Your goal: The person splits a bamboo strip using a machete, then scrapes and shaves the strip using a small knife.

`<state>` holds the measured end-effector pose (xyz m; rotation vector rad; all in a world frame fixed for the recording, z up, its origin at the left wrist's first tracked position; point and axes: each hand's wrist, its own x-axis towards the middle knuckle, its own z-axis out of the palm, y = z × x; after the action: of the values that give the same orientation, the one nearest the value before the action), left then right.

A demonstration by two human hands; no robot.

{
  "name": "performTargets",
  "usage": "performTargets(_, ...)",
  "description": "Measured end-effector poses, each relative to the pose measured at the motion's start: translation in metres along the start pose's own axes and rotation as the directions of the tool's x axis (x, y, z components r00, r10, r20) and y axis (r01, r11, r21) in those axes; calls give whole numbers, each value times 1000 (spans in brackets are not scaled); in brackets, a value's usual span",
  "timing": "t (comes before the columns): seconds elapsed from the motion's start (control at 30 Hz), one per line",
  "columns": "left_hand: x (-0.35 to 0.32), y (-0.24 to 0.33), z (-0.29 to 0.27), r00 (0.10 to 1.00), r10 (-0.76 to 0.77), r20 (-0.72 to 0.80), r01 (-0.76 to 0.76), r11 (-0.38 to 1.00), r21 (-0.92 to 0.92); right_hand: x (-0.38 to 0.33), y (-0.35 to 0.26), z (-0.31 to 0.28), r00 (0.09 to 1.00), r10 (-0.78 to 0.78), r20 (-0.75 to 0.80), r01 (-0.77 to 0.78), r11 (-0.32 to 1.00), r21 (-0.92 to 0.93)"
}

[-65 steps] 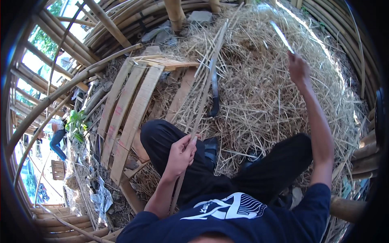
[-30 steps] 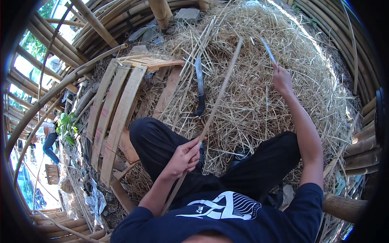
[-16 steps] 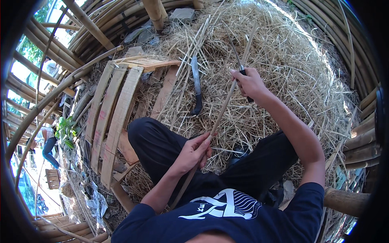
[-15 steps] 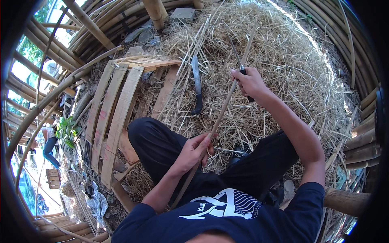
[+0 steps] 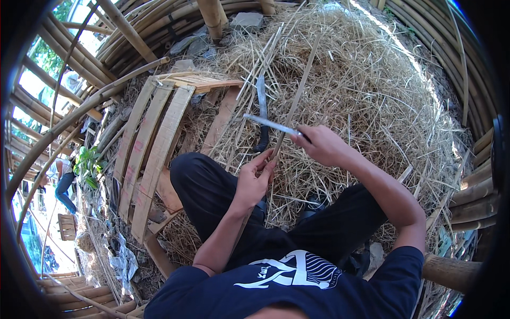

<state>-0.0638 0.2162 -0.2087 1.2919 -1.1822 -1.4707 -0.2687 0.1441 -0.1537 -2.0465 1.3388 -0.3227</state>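
My left hand (image 5: 256, 178) pinches a long, thin bamboo strip (image 5: 298, 93) in front of my lap. The strip runs from beside my left forearm up and away over the shavings. In my right hand (image 5: 323, 146) is a knife (image 5: 271, 124), gripped by its dark handle. Its blade points left and crosses the strip a little beyond my left fingers; whether the edge touches it I cannot tell. Past the blade, a second knife (image 5: 262, 101) with a black handle lies on the shavings.
Curly bamboo shavings (image 5: 361, 90) cover the ground ahead. A slatted wooden crate (image 5: 151, 138) stands beside my left knee, with loose thin strips (image 5: 272, 45) beyond it. Bamboo poles (image 5: 435, 64) form walls around. At far left, another person (image 5: 65, 186) is outside, near a small crate (image 5: 67, 227).
My right hand has come nearer and swung the knife from pointing away to pointing left across the strip. My left hand has moved slightly farther up, and the strip's far end has shifted left.
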Motion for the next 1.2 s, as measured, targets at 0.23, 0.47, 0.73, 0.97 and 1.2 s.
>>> performTargets(0.23,3,1,-12,999,-5,-53,9,998,68,-6,-2,25,979,-134,154,163,967,-194)
performTargets(0.47,2,-12,-10,971,213,-108,-191,964,186,-2,14,31,972,-231,49,236,948,-215)
performTargets(0.73,-5,-8,-19,994,-2,-112,1,1000,-9,14,30,28,955,-293,-38,250,869,-426)
performTargets(0.97,-60,5,-32,975,-222,-23,220,973,-66,34,95,-56,742,469,-480,-538,843,-7)
performTargets(1.2,-58,2,-34,974,-219,63,226,964,-137,8,82,-50,820,389,-421,-288,914,284)
